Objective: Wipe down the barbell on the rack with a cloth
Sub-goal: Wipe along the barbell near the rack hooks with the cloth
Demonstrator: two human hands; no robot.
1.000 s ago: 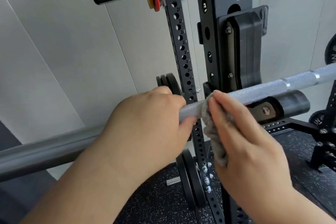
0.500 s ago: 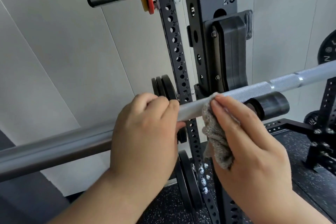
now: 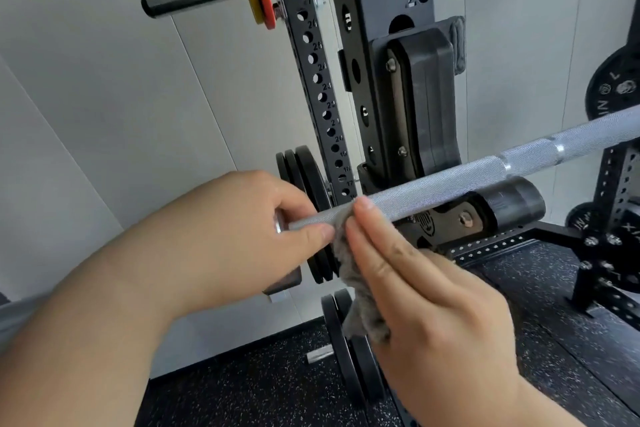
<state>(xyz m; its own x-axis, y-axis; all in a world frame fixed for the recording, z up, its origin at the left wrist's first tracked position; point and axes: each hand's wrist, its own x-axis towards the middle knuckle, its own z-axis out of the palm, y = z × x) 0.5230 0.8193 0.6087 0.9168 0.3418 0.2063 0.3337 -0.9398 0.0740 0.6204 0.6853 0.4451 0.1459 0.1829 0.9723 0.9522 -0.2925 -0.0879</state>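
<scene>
Knurled silvery metal barbell [image 3: 450, 180]; fuzzy grey cloth [image 3: 360, 305]; matt black perforated steel rack [image 3: 360, 45].

The black rack [image 3: 367, 80] upright marked 25 carries the knurled barbell [image 3: 450, 180] on its hook [image 3: 427, 104].
</scene>
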